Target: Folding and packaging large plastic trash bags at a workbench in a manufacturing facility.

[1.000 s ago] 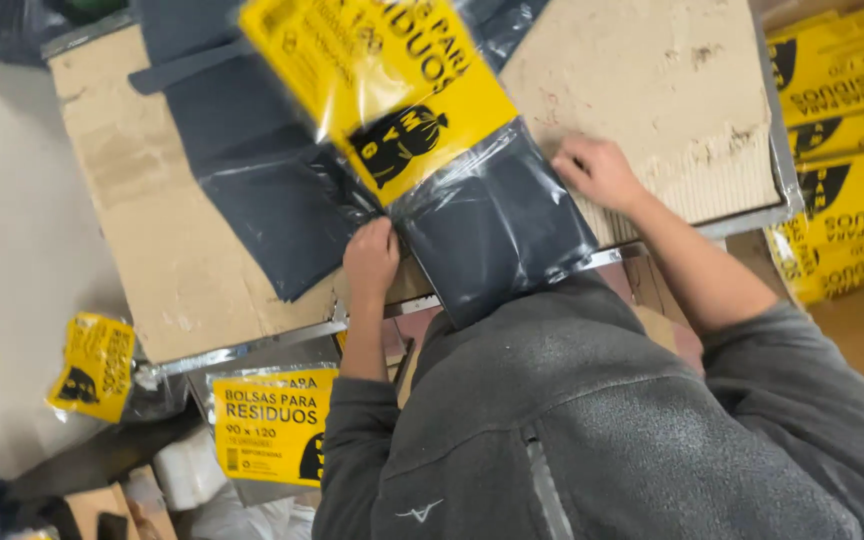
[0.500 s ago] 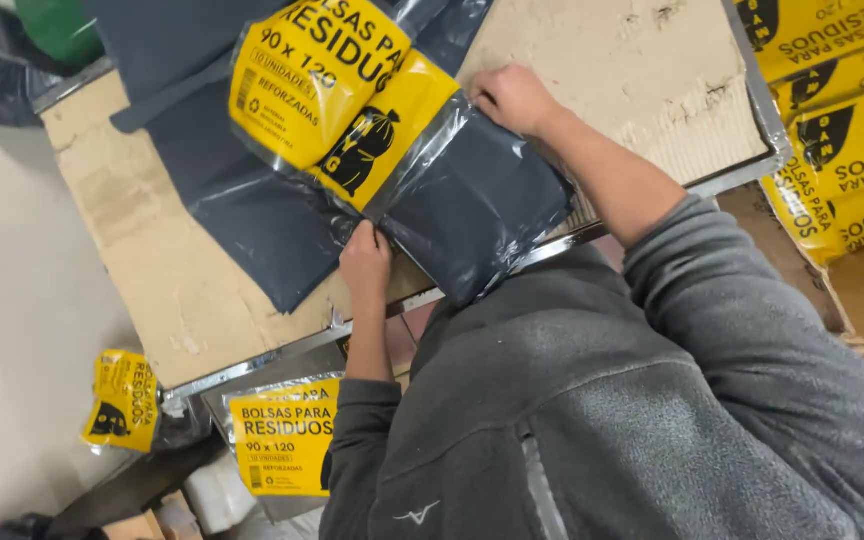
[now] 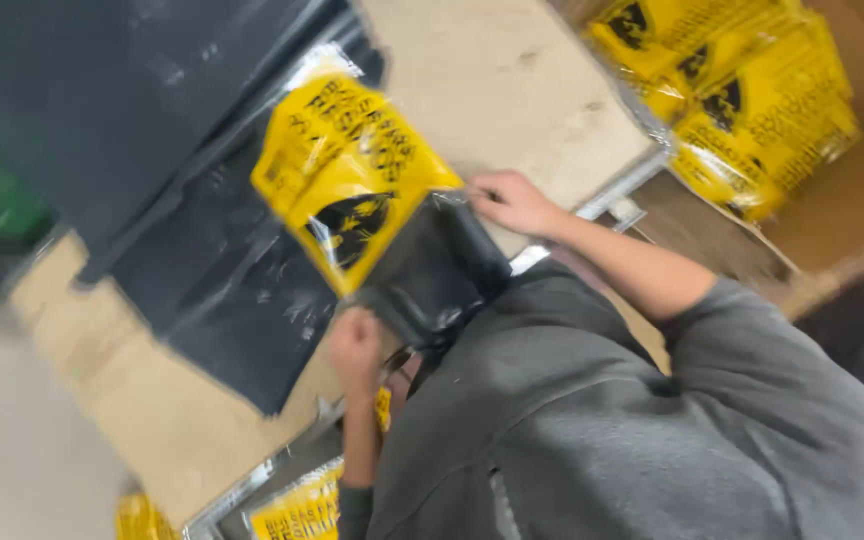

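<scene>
Head view: both hands pinch a clear packet of dark folded bags with a yellow label [image 3: 357, 180], left hand [image 3: 355, 348] at its near corner, right hand [image 3: 512, 200] at the far edge, over the desk [image 3: 512, 90]; seemingly closing the packet, next needing a flat press

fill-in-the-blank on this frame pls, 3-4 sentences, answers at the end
1. The pack held by both hands has a ____ printed label over dark folded plastic.
2. The left hand grips the pack's near corner, while the right hand holds its ____ corner.
3. The pack is held above a pale ____ with a metal edge.
4. More finished packs lie in a brown cardboard ____.

Missing words: yellow; far; tabletop; box
</scene>
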